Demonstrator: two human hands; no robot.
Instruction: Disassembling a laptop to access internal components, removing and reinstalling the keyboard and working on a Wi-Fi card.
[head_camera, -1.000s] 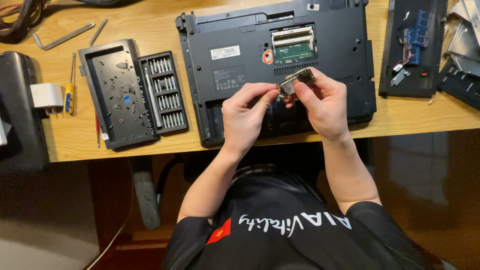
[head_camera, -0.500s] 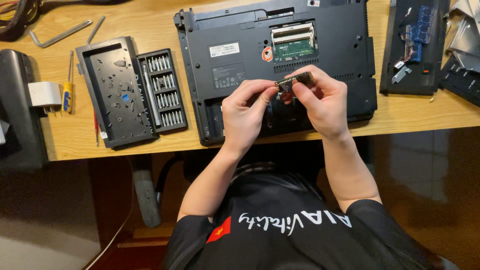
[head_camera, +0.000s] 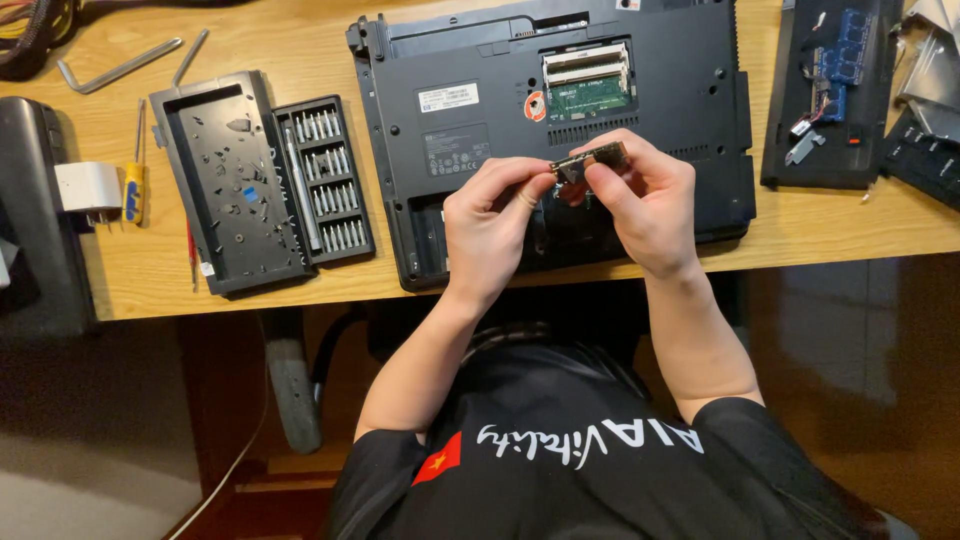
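A black laptop (head_camera: 480, 60) lies upside down on the wooden desk (head_camera: 300, 50), its memory bay open with a green board (head_camera: 588, 88) showing. Above its front part, both hands hold one small flat circuit card (head_camera: 592, 158). My left hand (head_camera: 492, 222) pinches the card's left end with thumb and fingertips. My right hand (head_camera: 648, 205) grips its right end and underside. The card hangs a little above the laptop's open lower bay, which the hands partly hide.
An open black screwdriver-bit case (head_camera: 262, 178) with loose screws in its lid lies left of the laptop. A yellow-handled screwdriver (head_camera: 134, 185), hex keys (head_camera: 115, 70) and a white plug (head_camera: 88, 188) lie further left. Removed covers and a blue memory module (head_camera: 838, 70) sit at the right.
The hands and the card have stayed over the laptop's front part; the card is turned slightly flatter between the fingertips. The view has shifted a little.
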